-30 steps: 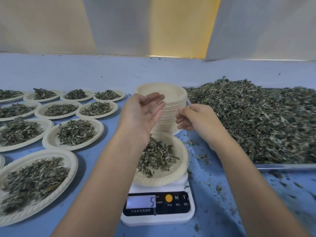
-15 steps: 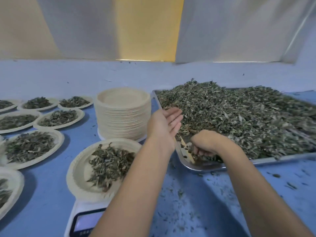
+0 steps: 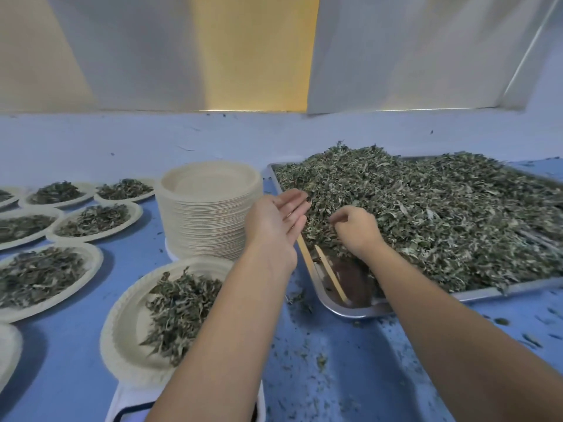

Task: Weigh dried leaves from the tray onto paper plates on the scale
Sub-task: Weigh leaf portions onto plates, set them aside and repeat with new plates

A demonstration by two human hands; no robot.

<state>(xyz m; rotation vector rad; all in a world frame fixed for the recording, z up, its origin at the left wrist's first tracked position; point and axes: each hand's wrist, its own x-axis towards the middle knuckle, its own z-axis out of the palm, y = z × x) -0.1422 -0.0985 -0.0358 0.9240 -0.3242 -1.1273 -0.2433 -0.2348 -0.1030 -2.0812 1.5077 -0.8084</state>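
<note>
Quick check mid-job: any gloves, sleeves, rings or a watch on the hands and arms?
No. The left hand and right hand are bare, ungloved, with no rings showing. The left forearm and right forearm are uncovered to the frame's bottom edge: no sleeve, watch or band in view.

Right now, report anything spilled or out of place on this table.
Dried-leaf crumbs are spilled across the blue table in front of the metal tray, outside it. A thin wooden stick lies in the tray's bare near corner, odd among leaves.
</note>
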